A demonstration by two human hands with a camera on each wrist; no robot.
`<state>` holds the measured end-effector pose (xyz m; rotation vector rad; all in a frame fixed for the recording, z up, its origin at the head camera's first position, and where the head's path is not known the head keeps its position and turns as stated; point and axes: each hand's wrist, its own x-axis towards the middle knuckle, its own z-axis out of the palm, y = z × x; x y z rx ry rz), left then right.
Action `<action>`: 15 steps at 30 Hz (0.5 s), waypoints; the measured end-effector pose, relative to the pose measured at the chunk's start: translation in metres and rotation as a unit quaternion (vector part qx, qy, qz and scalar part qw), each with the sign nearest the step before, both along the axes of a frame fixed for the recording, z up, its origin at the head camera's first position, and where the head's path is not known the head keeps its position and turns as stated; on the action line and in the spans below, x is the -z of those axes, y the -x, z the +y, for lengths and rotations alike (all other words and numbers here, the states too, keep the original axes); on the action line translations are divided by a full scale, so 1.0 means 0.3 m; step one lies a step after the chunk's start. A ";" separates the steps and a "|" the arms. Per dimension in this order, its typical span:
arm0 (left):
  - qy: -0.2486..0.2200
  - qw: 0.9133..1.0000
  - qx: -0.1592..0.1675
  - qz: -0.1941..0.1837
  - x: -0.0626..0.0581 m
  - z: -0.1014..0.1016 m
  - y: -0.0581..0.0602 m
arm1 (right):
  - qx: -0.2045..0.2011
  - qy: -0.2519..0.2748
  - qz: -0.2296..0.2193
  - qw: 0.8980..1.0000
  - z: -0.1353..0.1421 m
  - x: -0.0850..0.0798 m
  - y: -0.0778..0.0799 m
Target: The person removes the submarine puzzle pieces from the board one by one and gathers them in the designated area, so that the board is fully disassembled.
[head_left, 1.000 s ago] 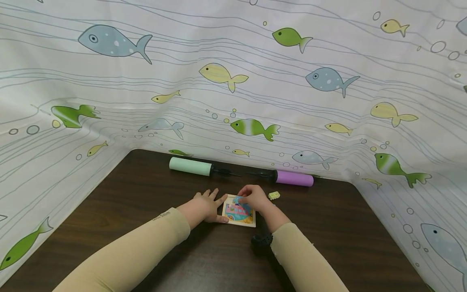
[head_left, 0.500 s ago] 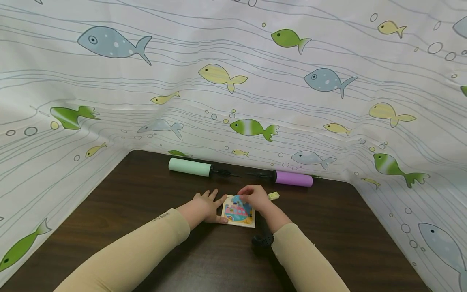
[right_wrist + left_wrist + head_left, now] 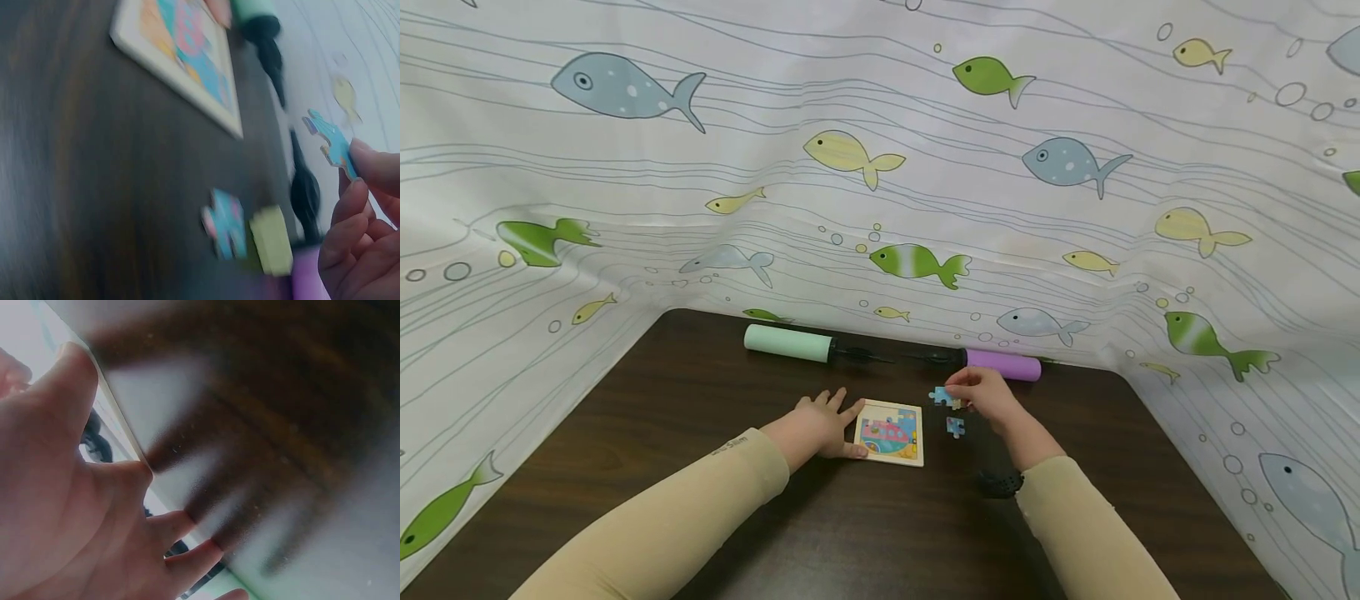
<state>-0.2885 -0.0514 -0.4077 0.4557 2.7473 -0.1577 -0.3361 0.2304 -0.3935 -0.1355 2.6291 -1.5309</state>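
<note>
A small wooden jigsaw tray (image 3: 895, 460) lies on the table, with a pink and blue picture in it and bare wood at its upper part. My left hand (image 3: 823, 427) rests at the tray's left side, fingers spread, thumb and index finger touching its edge. My right hand (image 3: 995, 398) is to the right of the tray, off the table. It pinches a blue jigsaw piece (image 3: 337, 147) between thumb and fingers. Below it a second jigsaw piece (image 3: 955, 427) lies loose on the table. Beside that piece is a pale yellow block (image 3: 272, 240), mostly hidden by the right hand in the head view.
A mint-green hand pump (image 3: 788, 342) and a purple hand pump (image 3: 1002, 364) lie along the back of the dark table (image 3: 850, 533), black nozzles facing each other. A white fish-patterned curtain (image 3: 820, 200) encloses the back and sides.
The right hand has moved from over the tray's upper part to the right, carrying the blue jigsaw piece out. Bare wood now shows there. The left hand has stayed in place.
</note>
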 end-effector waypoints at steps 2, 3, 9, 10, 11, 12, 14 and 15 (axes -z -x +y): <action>-0.004 1.000 0.001 0.000 0.000 -0.002 -0.001 | -0.004 0.014 0.000 1.000 0.063 -0.007 0.000; -0.005 1.000 0.002 0.000 0.000 -0.002 -0.001 | -0.005 0.019 -0.003 1.000 0.095 -0.007 0.000; -0.004 1.000 0.002 -0.003 -0.010 -0.004 -0.005 | 0.012 0.005 -0.032 0.999 0.251 0.010 -0.010; -0.003 1.000 0.002 -0.003 -0.013 -0.003 -0.006 | 0.017 0.000 -0.039 0.999 0.268 0.014 -0.015; -0.004 1.000 0.002 -0.004 -0.016 -0.003 -0.008 | 0.022 -0.004 -0.046 0.999 0.282 0.019 -0.020; -0.005 1.000 0.002 -0.004 -0.017 -0.002 -0.009 | 0.024 -0.009 -0.053 0.998 0.294 0.024 -0.024; -0.006 1.000 0.003 -0.004 -0.020 -0.001 -0.010 | 0.031 -0.020 -0.065 0.997 0.310 0.033 -0.035; -0.007 1.000 0.003 -0.005 -0.019 0.000 -0.010 | 0.032 -0.027 -0.069 0.997 0.315 0.038 -0.040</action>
